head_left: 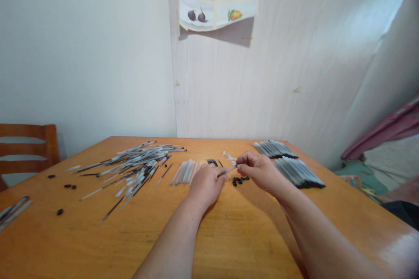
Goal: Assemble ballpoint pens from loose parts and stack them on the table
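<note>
Above the middle of the table, my left hand (207, 183) is closed around a translucent pen barrel (231, 169) that points to the right. My right hand (257, 169) pinches at the barrel's far end, where a small dark part shows between the fingertips; its exact shape is hidden. Just below that hand lies a cluster of small black plugs (240, 180). Clear, empty-looking pen barrels (185, 172) lie side by side left of my left hand, partly covered by it. Behind the hands are short dark refills (212, 162) and small clear pieces (229, 157).
A loose heap of pens and refills (140, 165) spreads over the left half of the wooden table (229, 244). Two neat stacks of black-ended pens (276, 149) sit at right. Stray black plugs (60, 212) lie at left. A wooden chair (26, 144) stands beyond the left edge.
</note>
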{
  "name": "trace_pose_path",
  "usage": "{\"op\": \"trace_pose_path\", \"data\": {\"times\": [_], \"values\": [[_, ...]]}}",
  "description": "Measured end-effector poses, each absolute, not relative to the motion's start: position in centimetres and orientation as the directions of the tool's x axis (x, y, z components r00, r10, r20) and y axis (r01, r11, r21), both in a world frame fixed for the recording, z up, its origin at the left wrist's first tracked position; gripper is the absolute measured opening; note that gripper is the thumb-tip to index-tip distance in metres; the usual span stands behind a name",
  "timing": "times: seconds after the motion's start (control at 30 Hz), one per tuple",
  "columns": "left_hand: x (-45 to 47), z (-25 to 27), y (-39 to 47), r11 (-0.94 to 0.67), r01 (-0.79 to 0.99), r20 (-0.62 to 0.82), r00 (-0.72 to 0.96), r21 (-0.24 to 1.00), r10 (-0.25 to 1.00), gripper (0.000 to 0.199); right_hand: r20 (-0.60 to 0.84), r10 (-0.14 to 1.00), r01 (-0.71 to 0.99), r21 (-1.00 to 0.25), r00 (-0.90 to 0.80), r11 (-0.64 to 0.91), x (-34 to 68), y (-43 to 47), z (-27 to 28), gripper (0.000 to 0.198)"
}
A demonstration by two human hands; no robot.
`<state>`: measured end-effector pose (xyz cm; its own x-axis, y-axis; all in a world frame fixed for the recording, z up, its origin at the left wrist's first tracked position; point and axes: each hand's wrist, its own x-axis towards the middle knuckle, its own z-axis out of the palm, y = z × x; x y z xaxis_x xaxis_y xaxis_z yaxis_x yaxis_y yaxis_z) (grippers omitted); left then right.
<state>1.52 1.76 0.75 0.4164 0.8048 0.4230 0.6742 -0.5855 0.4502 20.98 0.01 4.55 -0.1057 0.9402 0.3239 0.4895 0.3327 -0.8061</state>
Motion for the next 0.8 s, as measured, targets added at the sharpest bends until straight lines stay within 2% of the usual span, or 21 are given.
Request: {"op": "trace_pose_path", "data": {"times": [0.37,0.8], "values": [[1.61,1.17,1.46,-0.569,0.676,0.398,0.413,0.469,0.819,0.022,0.352,0.927,0.517,-0.774,-0.129,0.366,21.12,0.19,4.21,0.009],[1.58,0.83,1.67,-0.592,0.655,0.428,0.418,0.469,0.802,0.021,0.213,0.962,0.344,-0.902,-0.171,0.261,21.46,-0.17,4.52,0.017]]}}
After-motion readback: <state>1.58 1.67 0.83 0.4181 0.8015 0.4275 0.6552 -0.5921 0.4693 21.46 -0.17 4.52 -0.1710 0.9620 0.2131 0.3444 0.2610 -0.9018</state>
